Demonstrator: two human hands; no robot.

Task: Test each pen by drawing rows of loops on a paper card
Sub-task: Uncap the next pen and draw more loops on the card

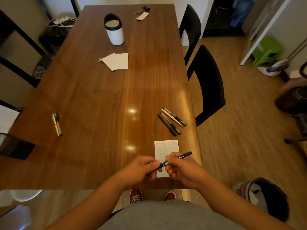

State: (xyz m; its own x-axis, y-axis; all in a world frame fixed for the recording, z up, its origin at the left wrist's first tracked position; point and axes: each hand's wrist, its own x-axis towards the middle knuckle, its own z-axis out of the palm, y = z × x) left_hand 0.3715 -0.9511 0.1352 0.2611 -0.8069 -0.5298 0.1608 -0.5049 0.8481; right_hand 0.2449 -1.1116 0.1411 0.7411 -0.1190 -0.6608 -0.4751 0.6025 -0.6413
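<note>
Black pen (176, 159) held over the paper card (166, 147), at the near right part of the wooden table (93, 100). Left hand (141, 170) closed, fingertips pinching the pen's left end. Right hand (180, 168) closed, gripping the barrel mid-length; the pen's far end sticks out up-right past the fingers, over the card's right edge. Pen lies tilted, left end lower.

Card lies flat on the table, long side running away from the person. Faint rows of loops visible on its upper half; the lower half is mostly covered by both hands, so its marks cannot be read.

Beyond the card, slightly to the right: group of four dark pens (172, 121), lying side by side, slanted, near the table's right edge, apart from the card.
Far left of the card: two more pens (57, 124) lying together near the left edge.
Well beyond the card, mid-table: loose white sheets (116, 61), overlapping.
Farther still: white bin with black rim (114, 29), upright.
At the far end: scissors (142, 10) beside a small white tag; detail blurred.
Black chairs (206, 83) stand right of the table.
</note>
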